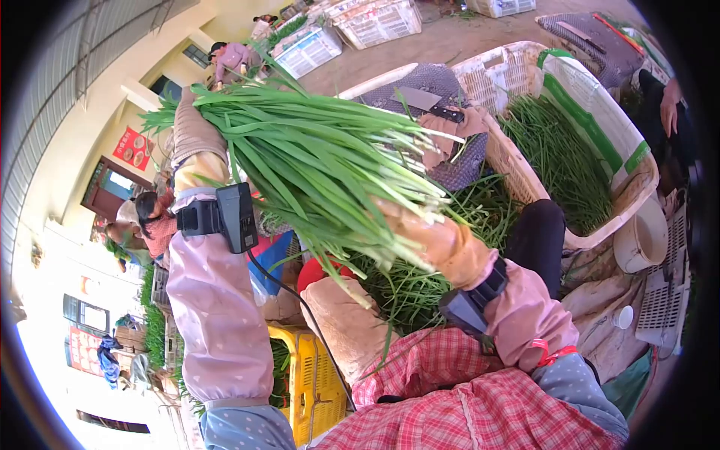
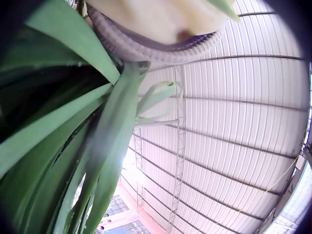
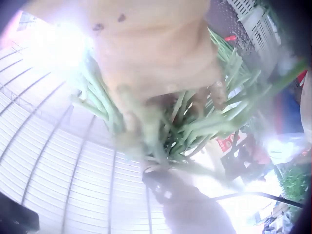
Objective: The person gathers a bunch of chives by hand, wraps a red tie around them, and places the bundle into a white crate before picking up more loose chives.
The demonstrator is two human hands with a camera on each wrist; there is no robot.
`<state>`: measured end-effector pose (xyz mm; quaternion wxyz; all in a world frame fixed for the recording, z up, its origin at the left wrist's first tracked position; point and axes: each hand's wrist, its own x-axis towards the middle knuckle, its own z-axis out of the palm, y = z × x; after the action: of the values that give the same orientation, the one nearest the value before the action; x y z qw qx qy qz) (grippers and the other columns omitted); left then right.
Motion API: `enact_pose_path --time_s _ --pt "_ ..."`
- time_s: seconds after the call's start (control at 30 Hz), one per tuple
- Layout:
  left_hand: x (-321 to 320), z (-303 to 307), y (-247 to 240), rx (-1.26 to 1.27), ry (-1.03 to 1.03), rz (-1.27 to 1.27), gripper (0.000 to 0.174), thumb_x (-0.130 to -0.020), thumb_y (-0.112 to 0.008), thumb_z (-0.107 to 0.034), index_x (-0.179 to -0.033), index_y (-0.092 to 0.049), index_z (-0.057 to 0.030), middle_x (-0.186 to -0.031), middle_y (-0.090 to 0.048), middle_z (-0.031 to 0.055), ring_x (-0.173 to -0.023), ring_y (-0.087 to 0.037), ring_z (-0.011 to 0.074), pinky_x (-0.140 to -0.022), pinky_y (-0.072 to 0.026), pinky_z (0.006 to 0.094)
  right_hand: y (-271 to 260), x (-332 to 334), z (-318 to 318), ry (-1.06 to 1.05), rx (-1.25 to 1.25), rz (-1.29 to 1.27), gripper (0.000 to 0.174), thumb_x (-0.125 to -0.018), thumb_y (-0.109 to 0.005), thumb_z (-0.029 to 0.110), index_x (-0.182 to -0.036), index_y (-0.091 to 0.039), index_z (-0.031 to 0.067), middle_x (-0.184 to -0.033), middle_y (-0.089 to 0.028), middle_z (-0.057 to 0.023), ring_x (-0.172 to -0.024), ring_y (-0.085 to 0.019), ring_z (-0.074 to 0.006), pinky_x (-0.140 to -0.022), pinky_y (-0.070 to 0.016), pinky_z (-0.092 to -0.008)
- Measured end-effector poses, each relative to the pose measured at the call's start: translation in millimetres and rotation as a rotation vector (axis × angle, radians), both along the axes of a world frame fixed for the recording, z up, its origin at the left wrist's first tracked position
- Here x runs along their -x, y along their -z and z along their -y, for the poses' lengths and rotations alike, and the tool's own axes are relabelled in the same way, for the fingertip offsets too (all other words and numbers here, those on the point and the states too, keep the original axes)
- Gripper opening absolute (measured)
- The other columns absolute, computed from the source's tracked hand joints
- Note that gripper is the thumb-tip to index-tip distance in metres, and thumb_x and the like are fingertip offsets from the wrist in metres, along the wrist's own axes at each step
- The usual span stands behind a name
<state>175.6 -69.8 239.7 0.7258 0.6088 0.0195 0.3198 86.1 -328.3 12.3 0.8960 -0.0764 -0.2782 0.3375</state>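
Note:
A large bunch of garlic chives [image 1: 322,142], long flat green leaves with white stalk ends, is held up in front of me. My gloved left hand [image 1: 198,124] grips the leafy end; its fingertips are hidden behind the leaves. Near the white ends, my gloved right hand [image 1: 431,238] holds the bunch from the near side, blurred in the head view. The right wrist view shows the right glove's fingers [image 3: 217,95] bent around stalks. Leaves fill the left side of the left wrist view, beside the glove [image 2: 161,19]. More loose chives [image 1: 412,292] lie below the bunch.
A cleaver [image 1: 416,99] lies on a padded cover [image 1: 457,169] beyond the bunch. To the right stand a big crate [image 1: 517,169] holding more greens and a white bucket [image 1: 641,238]. A yellow crate [image 1: 319,382] is at lower left. Other people [image 1: 234,61] work farther back.

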Motion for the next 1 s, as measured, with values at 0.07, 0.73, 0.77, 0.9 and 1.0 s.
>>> enact_pose_path --time_s 0.07,0.73,0.77,0.9,1.0 --pt "8 0 -8 0.081 0.011 -0.154 0.026 -0.095 -0.051 -0.032 -0.098 -0.060 -0.0074 -0.094 -0.063 0.0091 -0.083 -0.062 0.0266 -0.076 -0.0531 0.0428 21 -13 23 1.179 0.853 1.229 0.032 -0.097 -0.056 0.025 -0.123 -0.051 0.0078 -0.104 -0.065 -0.0086 -0.093 -0.064 -0.0249 -0.082 -0.0526 -0.0371" --pt "24 -30 3 0.007 0.213 0.077 0.027 -0.098 -0.049 -0.036 -0.105 -0.060 -0.0121 -0.084 -0.063 -0.0010 -0.077 -0.061 0.0181 -0.067 -0.0515 0.0339 -28 -11 -5 0.207 0.394 0.264 0.040 -0.100 -0.051 0.027 -0.130 -0.052 0.0009 -0.113 -0.064 -0.0115 -0.100 -0.061 -0.0179 -0.086 -0.0498 -0.0307" --pt "31 -27 2 0.016 0.180 0.054 0.016 -0.096 -0.053 -0.026 -0.094 -0.058 -0.0107 -0.078 -0.060 0.0020 -0.071 -0.059 0.0186 -0.066 -0.0508 0.0326 -24 -11 -11 0.336 0.426 0.256 0.037 -0.100 -0.052 0.028 -0.126 -0.054 0.0016 -0.110 -0.064 -0.0074 -0.095 -0.060 -0.0147 -0.082 -0.0502 -0.0297" --pt "34 -39 -2 -0.096 0.148 0.071 0.021 -0.097 -0.053 -0.029 -0.100 -0.059 -0.0088 -0.077 -0.061 0.0024 -0.070 -0.060 0.0190 -0.066 -0.0522 0.0331 49 -7 5 0.481 0.811 0.499 0.036 -0.097 -0.055 0.030 -0.119 -0.058 0.0011 -0.106 -0.066 -0.0097 -0.093 -0.063 -0.0194 -0.080 -0.0509 -0.0304" --pt "39 -46 -6 0.123 0.203 0.037 0.028 -0.095 -0.057 -0.035 -0.106 -0.063 -0.0093 -0.080 -0.063 0.0016 -0.073 -0.061 0.0155 -0.069 -0.0525 0.0317 49 6 25 0.407 1.461 1.072 0.036 -0.094 -0.058 0.031 -0.115 -0.060 0.0013 -0.105 -0.066 -0.0138 -0.093 -0.064 -0.0221 -0.080 -0.0510 -0.0338"
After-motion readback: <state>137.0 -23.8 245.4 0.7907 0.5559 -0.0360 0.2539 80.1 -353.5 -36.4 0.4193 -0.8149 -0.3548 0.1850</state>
